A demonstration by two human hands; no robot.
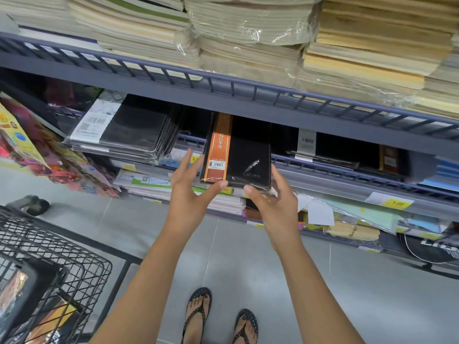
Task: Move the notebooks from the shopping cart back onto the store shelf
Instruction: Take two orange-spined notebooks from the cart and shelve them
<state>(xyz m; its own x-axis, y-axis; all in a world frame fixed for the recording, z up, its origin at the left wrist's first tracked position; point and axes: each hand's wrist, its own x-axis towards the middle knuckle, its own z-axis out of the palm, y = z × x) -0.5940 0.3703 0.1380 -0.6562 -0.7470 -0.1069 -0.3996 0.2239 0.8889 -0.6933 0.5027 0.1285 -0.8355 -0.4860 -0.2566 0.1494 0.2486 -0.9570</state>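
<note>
At 8 o'clock, black wire shopping cart (62, 269), flat items inside. Centre: left hand (188, 192) and right hand (275, 202) both wide, fingers straight, thumbs touching near edge of black shrink-wrapped notebook with orange band (238, 155). Notebook flat, cover up, near end overhanging grey metal shelf (323, 165). Long axis 6-to-12, barcode end toward person, band on 9 o'clock side. Push evenly with both thumbs, keep square.
</note>
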